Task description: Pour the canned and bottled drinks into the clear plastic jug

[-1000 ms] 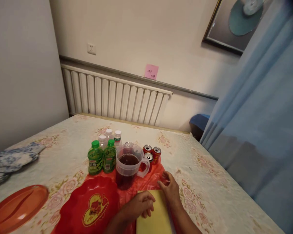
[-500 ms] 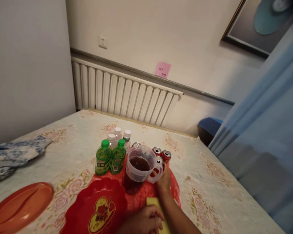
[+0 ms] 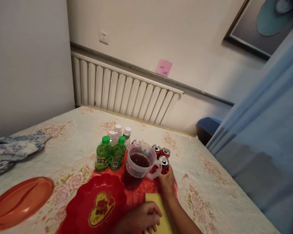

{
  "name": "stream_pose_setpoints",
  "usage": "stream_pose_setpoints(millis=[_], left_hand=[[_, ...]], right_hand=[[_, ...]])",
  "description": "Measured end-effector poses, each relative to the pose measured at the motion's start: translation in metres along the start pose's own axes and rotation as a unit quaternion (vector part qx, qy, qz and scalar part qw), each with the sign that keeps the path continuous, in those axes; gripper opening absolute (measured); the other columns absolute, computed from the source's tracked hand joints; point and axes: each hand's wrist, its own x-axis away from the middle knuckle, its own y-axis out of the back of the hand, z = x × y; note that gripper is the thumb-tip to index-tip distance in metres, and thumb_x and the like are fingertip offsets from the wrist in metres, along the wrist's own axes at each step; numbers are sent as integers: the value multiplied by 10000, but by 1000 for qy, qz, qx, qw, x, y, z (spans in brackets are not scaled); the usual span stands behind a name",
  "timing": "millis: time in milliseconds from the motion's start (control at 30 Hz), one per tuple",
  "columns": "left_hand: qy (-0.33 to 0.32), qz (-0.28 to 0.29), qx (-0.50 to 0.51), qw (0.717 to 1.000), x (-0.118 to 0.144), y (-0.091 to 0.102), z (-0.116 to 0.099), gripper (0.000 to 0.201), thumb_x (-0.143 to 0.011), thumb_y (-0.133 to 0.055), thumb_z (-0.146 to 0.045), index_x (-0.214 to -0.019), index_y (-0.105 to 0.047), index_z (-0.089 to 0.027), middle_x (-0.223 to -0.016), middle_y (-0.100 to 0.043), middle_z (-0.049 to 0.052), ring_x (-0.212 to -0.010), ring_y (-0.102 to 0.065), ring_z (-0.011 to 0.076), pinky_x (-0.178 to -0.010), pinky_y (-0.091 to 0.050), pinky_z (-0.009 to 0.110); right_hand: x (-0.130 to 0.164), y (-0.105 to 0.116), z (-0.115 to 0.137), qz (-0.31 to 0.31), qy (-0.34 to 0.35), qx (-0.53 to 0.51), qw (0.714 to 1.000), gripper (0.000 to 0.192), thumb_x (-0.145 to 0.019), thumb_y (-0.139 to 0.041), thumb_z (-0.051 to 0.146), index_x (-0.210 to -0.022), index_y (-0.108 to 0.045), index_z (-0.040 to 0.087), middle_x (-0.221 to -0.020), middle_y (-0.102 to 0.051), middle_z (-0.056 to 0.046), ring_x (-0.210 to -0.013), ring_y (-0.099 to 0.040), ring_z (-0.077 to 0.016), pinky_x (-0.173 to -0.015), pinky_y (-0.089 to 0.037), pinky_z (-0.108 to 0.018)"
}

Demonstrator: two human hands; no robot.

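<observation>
My right hand [image 3: 167, 182] is wrapped round a red drink can [image 3: 164, 163] with an opened top, just right of the jug's handle. Two more red cans [image 3: 165, 153] stand right behind it. A clear plastic jug [image 3: 139, 165] of dark brown liquid stands left of that hand, and another can top shows behind the jug. My left hand [image 3: 148, 216] is empty, fingers loosely bent and slightly apart, over the edge of a flat yellow thing [image 3: 162, 211], possibly a cloth. Left of it lies a red scalloped tray [image 3: 80, 208] with a gold heart print.
Two green-capped bottles [image 3: 103, 154] and several white-capped clear bottles [image 3: 128, 132] stand behind the tray. Red plastic sheeting [image 3: 139, 198] lies under the jug. An orange oval lid or dish [image 3: 21, 201] and a blue-patterned cloth [image 3: 17, 149] are at the left. A blue curtain [image 3: 266, 136] hangs at the right.
My right hand and its can have shifted slightly right, out from behind the jug's handle. My left hand stays near the yellow thing. The view has tilted slightly.
</observation>
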Motion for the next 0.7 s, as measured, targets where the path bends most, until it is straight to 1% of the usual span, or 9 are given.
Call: stream_pose_setpoints(millis=[100,200,300,367,400,467,567,633,700], left_hand=[[-23,-23,-2,999,2,-2,-8,271,-727,-589,-284,-975,-572,-178,-811,-573,-19,-661,-541,107,-617,-411,248],[-67,-53,-11,996,5,-5,-16,277,-716,-579,-254,-978,-560,-167,-807,-547,-18,-704,-532,119,-650,-418,260],[-110,-100,-41,988,9,-7,-21,344,-694,-578,-197,-1034,-561,-156,-864,-548,1,-790,-529,138,-742,-437,288],[-119,-132,-54,983,12,-6,-23,409,-681,-585,-172,-1088,-560,-158,-942,-555,24,-873,-539,162,-797,-447,302],[-116,-139,-55,982,15,-6,-23,451,-676,-590,-163,-1126,-555,-162,-994,-561,39,-908,-544,175,-809,-453,310],[-104,-135,-55,984,20,-3,-24,557,-668,-611,-155,-1219,-532,-187,-1128,-566,66,-970,-550,204,-831,-462,331],[-85,-97,-34,991,27,1,-25,750,-640,-684,-154,-1350,-462,-253,-1362,-504,79,-1101,-536,263,-920,-453,394],[-106,-70,-4,992,30,3,-26,855,-601,-736,-143,-1389,-433,-275,-1435,-467,74,-1213,-492,305,-1005,-416,441],[-147,-47,33,987,31,4,-28,894,-579,-773,-141,-1396,-436,-276,-1434,-480,74,-1267,-469,326,-1052,-387,472]], right_hand=[[6,22,-1,-12,-45,17,999,615,-597,-730,435,-1130,-629,146,-1028,-726,-126,-915,-678,-297,-804,-532,-395],[19,49,4,-4,-56,18,998,564,-578,-738,429,-1063,-653,154,-972,-739,-107,-875,-685,-297,-789,-545,-392],[38,74,16,36,-47,13,998,498,-581,-747,383,-1022,-674,164,-933,-748,-92,-837,-690,-292,-782,-556,-391],[51,87,26,72,-41,-12,997,495,-565,-757,342,-1024,-683,173,-940,-755,-85,-856,-697,-293,-795,-565,-385],[57,92,30,90,-39,-26,995,506,-558,-761,330,-1035,-686,177,-960,-756,-85,-882,-699,-296,-812,-567,-384],[68,99,36,127,-38,-45,990,542,-553,-768,316,-1072,-688,181,-1021,-753,-91,-955,-694,-306,-873,-556,-394],[78,106,40,173,-42,-48,983,602,-554,-777,298,-1136,-680,181,-1107,-736,-105,-1056,-669,-327,-966,-513,-428],[84,108,41,204,-46,-63,976,630,-554,-783,283,-1165,-671,181,-1153,-721,-113,-1110,-649,-335,-999,-491,-437],[88,108,42,236,-50,-89,966,666,-545,-801,278,-1188,-657,177,-1185,-708,-122,-1142,-636,-338,-1010,-483,-437]])
